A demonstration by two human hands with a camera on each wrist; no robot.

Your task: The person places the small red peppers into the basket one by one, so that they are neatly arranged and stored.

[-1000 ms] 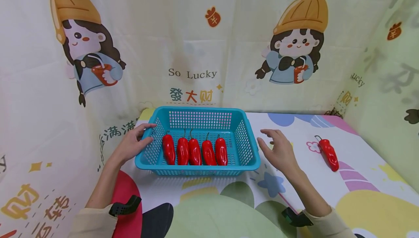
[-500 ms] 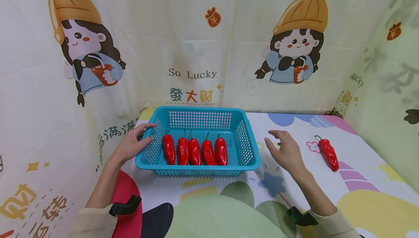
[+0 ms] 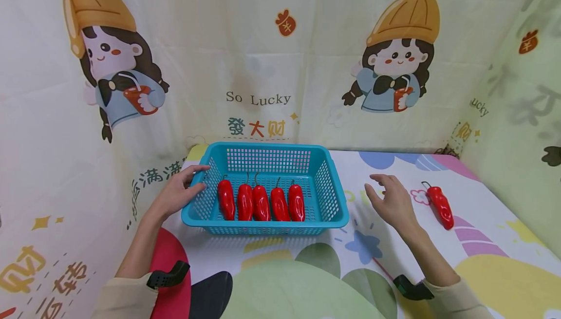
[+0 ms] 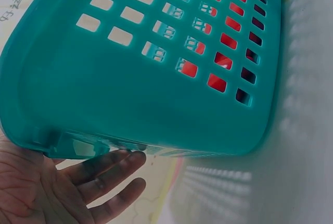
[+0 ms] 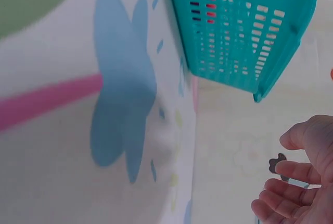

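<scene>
A blue-green plastic basket [image 3: 271,224] with perforated walls stands on the table. Inside it, several glossy red chili peppers [image 3: 260,203] lie side by side, stems pointing to the back. At the basket's left end, my left hand [image 3: 175,192] rests by the rim with its fingers extended; the left wrist view shows the fingers [image 4: 112,174] fairly straight beside the rim. My right hand [image 3: 394,204] hovers to the right of the basket, holding nothing, fingers relaxed and thumb apart. Farther right, a single red chili pepper [image 3: 440,207] lies on the table.
A colourful printed cloth [image 3: 280,280] covers the table. Cream curtains with cartoon figures [image 3: 396,75] hang behind and at both sides. The basket's back edge is near the back curtain [image 3: 258,65].
My right hand has moved right, away from the basket and towards the single chili pepper. The left hand, the basket and the peppers have stayed in place.
</scene>
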